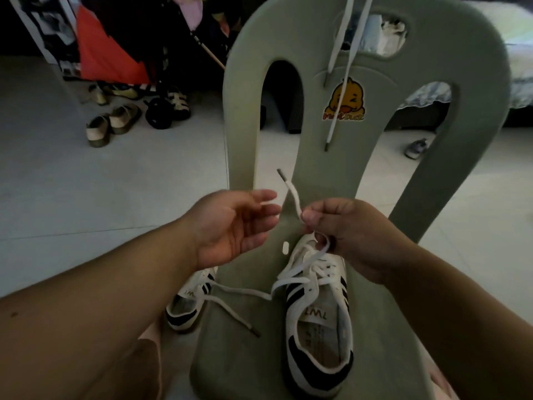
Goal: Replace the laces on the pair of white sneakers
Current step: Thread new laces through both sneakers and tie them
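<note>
A white sneaker with black stripes (317, 327) stands on the green chair seat (230, 342), toe pointing away from me. Its white lace (294, 200) runs loosely through the eyelets. My right hand (346, 235) pinches that lace just above the toe end, and the grey tip sticks up to the left. My left hand (236, 226) hovers beside it, palm up, fingers relaxed and holding nothing. The lace's other end (239, 316) trails across the seat. The second sneaker (187, 307) sits on the floor left of the chair, partly hidden by my left arm. Another white lace (343, 67) hangs over the chair back.
The green plastic chair back (360, 168) with a duck sticker rises just behind my hands. Several shoes and sandals (115, 122) lie on the tiled floor at the left, near a stroller. A small shoe (415, 148) lies on the floor behind the chair.
</note>
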`<state>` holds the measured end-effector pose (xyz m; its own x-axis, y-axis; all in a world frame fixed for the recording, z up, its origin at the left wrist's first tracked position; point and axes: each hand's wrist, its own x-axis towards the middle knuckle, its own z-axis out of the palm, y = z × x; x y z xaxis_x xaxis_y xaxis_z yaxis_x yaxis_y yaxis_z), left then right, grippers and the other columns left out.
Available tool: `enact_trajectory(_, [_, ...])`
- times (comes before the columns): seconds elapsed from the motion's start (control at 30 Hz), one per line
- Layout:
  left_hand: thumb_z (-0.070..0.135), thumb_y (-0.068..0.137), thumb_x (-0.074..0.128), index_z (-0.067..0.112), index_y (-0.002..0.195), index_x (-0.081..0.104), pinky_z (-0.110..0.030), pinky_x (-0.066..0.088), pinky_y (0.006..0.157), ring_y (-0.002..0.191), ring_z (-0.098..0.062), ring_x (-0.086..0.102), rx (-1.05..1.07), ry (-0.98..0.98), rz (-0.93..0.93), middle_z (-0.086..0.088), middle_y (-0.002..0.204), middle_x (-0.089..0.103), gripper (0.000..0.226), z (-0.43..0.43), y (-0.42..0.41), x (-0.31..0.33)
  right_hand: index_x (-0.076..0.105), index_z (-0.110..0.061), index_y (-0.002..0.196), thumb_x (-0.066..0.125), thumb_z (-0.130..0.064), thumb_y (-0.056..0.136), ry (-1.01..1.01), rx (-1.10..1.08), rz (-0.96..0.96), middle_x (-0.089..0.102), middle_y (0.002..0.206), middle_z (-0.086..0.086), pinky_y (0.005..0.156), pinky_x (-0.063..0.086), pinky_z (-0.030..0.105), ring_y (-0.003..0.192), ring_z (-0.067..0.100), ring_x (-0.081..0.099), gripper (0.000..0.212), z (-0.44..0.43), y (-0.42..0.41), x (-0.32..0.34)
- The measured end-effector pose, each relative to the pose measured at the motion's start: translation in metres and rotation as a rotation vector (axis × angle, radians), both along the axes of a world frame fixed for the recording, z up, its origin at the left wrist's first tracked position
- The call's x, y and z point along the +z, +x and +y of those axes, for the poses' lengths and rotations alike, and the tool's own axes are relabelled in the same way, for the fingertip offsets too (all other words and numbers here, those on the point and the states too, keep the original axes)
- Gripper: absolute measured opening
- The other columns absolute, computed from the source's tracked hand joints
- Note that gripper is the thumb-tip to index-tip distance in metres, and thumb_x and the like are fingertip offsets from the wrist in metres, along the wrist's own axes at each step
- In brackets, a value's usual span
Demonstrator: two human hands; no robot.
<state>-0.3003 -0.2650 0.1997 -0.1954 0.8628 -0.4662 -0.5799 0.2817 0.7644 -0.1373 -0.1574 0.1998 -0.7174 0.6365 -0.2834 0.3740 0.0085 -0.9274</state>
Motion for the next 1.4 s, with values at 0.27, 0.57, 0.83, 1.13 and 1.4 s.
enact_trajectory(0.27, [0.014,0.095,0.046,0.029,0.101,0.071,-0.023,0.047,0.060,0.068,-0.008,0.054,-0.118,0.066,0.135,0.004,0.085,0.066,0.029,0.008,0.035,-0.009,0.072,-0.009,0.085,0.057,-0.015,0.089,-0.317,0.036,0.073,0.059,0.065,0.001,0.065,0.040,0.031,0.058,0.012,0.048,0.017,0.005,0.002,0.006])
enact_trajectory(0.57, [0.023,0.077,0.055,0.019,0.076,0.068,-0.035,0.048,0.083,0.087,-0.014,0.064,-0.215,0.178,0.281,0.000,0.087,0.068,0.014,0.017,0.033,-0.008,0.065,-0.010,0.075,0.058,-0.014,0.082,-0.466,0.045,0.098,0.061,0.067,0.003,0.062,0.045,0.025,0.059,0.011,0.054,0.011,-0.003,0.011,0.008])
enact_trajectory(0.83, [0.008,0.094,0.042,0.008,0.070,0.062,-0.020,0.037,0.045,0.047,-0.009,0.040,-0.029,0.157,0.321,-0.007,0.073,0.069,0.032,0.021,0.024,0.010,0.054,-0.025,0.118,0.076,-0.029,0.079,0.206,0.078,-0.519,0.060,0.096,-0.009,0.064,0.043,0.018,0.086,0.006,0.058,0.045,0.000,0.040,-0.011])
enact_trajectory(1.13, [0.035,0.085,0.067,0.024,0.076,0.072,-0.022,0.045,0.061,0.064,-0.004,0.057,-0.584,-0.099,1.183,0.005,0.070,0.067,0.015,0.027,0.073,-0.036,0.060,-0.026,0.116,0.069,-0.024,0.077,0.322,0.073,-0.580,0.065,0.101,-0.007,0.076,0.053,0.028,0.089,0.012,0.061,0.040,-0.025,0.067,-0.038])
enact_trajectory(1.4, [0.043,0.082,0.066,0.024,0.089,0.076,-0.031,0.050,0.078,0.083,-0.012,0.063,-0.585,-0.087,1.380,0.001,0.088,0.072,0.023,0.027,0.092,-0.060,0.073,-0.024,0.065,0.066,-0.021,0.081,0.108,-0.184,-0.370,0.057,0.050,-0.009,0.054,0.038,0.023,0.051,0.007,0.047,0.018,-0.025,0.081,-0.049])
